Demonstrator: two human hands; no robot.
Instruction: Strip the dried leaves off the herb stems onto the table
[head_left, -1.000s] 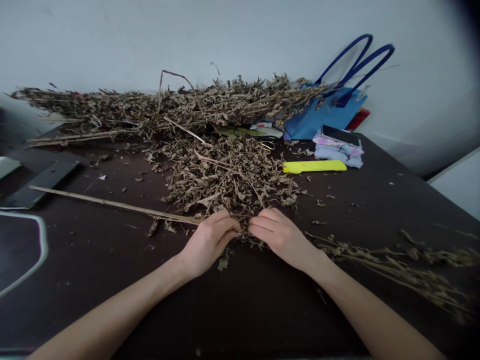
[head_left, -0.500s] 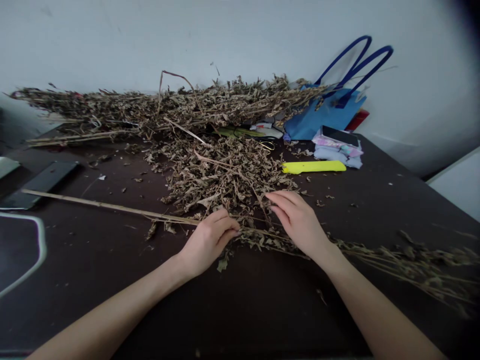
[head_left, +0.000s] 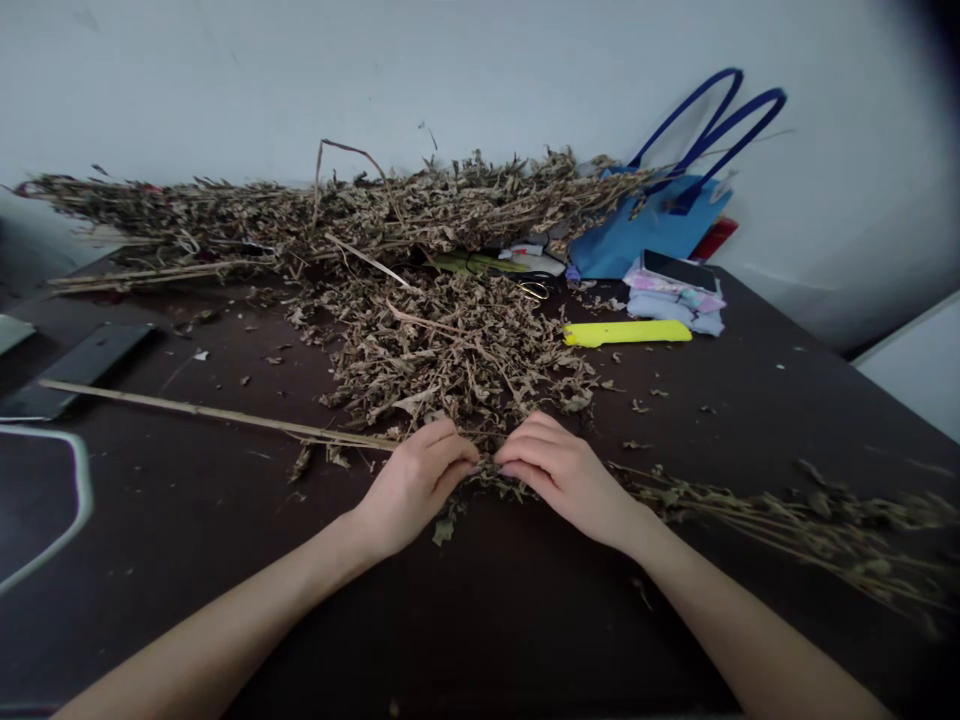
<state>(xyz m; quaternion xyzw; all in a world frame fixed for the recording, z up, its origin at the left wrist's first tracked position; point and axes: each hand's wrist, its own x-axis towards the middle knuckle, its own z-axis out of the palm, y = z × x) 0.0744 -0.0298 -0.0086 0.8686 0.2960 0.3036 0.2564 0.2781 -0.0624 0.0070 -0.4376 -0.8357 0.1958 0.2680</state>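
A long dried plant stalk (head_left: 225, 413) runs across the dark table, bare on the left and leafy toward the right. My left hand (head_left: 424, 475) is closed round it near the middle, its fingertips pinching. Close beside it, my right hand (head_left: 562, 475) pinches at the leafy part of the same stalk; its fingertips partly hide what they grip. Beyond both hands lies a heap of crumpled dry leaves (head_left: 450, 350). The stalk's branching leafy end (head_left: 795, 530) spreads out to the right, past my right wrist.
A large bundle of dried plants (head_left: 337, 210) lies along the wall. On the right are a yellow cutter-like tool (head_left: 628, 333), scissors (head_left: 534, 290), a phone on tissue packs (head_left: 679, 270) and a blue bag (head_left: 645, 235). A dark flat device (head_left: 82, 365) lies left.
My right hand has come down and left from the leaf heap to the stalk, and its fingers have closed there beside my left hand. The left hand has stayed in place.
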